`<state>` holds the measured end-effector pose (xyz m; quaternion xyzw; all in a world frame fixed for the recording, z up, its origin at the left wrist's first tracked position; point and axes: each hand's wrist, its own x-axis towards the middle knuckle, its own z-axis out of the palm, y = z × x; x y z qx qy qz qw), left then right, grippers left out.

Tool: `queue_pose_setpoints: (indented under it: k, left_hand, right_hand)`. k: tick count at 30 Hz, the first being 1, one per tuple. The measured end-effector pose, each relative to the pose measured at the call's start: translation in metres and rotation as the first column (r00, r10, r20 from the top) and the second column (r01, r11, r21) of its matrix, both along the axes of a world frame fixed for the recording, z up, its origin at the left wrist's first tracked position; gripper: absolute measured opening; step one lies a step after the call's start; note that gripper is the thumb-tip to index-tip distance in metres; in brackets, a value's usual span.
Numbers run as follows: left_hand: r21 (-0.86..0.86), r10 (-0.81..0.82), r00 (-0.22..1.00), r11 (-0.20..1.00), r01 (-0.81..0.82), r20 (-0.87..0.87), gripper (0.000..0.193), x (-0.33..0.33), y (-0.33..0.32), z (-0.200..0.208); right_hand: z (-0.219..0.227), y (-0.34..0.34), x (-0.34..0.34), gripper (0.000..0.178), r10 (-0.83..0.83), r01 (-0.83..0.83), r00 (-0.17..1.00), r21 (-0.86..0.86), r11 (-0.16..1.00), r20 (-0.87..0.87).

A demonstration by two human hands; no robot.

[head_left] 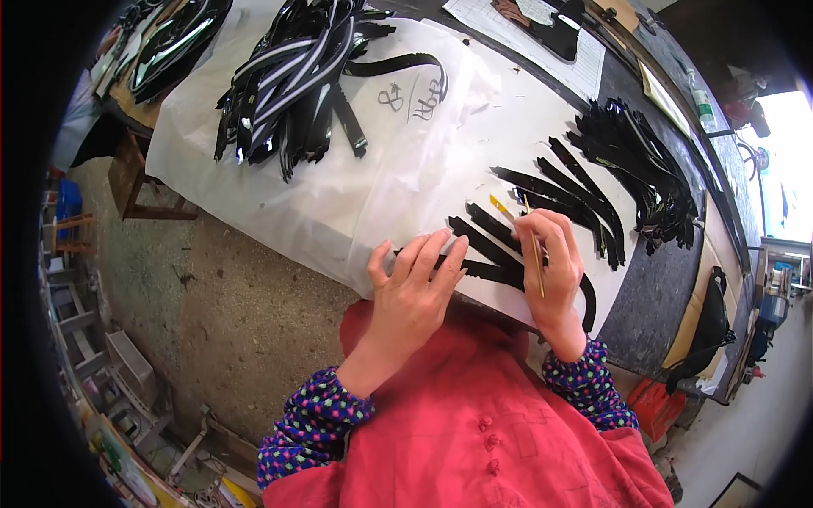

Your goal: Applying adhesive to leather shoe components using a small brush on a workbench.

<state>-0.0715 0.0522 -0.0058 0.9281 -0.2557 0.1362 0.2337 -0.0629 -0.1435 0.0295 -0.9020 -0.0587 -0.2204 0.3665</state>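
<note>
My left hand lies with its fingers spread over the end of a black strip near the front edge of the table; it is open. In my right hand is a thin yellowish stick, pinched between thumb and fingers. A small yellow piece with a dark tip juts out beside those fingertips; its kind is unclear. Between and beyond my hands, several flat black strips lie side by side on the white sheet. More strips fan out just past my right hand.
A heap of glossy black strips with pale stripes rests at the far left on white plastic sheeting. Another thick bundle lies at the right. Papers are at the back, with a green-labelled bottle farther right. A wooden stool stands left.
</note>
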Motion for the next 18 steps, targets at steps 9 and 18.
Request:
queue_pose_setpoints:
  k: [9, 18]
  left_hand:
    - [0.083, 0.010, 1.000, 0.996, -0.010, 0.000, 0.048, -0.006, 0.002, 0.000]
    - [0.161, 0.019, 0.998, 0.987, -0.029, 0.061, 0.049, -0.006, 0.002, -0.008]
  right_hand:
    - [-0.008, 0.018, -0.009, 0.015, 0.088, -0.023, 0.965, 0.253, 0.967, -0.249]
    - [-0.002, 0.024, -0.003, 0.017, 0.102, -0.072, 0.969, 0.139, 0.988, -0.225]
